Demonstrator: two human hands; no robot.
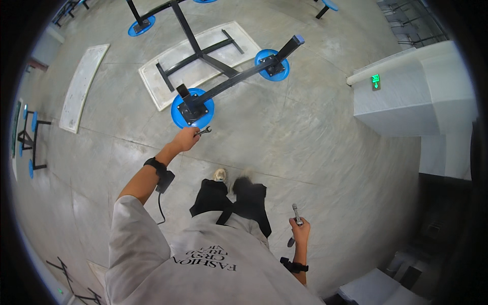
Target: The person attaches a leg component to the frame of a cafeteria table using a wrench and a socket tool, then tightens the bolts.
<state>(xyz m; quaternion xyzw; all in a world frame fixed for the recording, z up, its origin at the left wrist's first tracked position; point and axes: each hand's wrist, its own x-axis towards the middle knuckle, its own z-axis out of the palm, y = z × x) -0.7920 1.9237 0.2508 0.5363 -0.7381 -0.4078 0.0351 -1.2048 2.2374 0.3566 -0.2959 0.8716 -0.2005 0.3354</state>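
in the head view, the left arm reaches forward, its hand [187, 139] closed around an open-ended wrench [205, 130] just beside the near blue round seat [209, 113] on a black metal frame [223, 87]; the right hand [302, 232], lower at the near right, grips a socket wrench [296, 211]

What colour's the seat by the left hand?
The seat is blue, clearest in the head view.

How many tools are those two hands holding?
2. A wrench is in the left hand, and a metal tool is in the right hand. Anything smaller hidden inside the fists wouldn't show.
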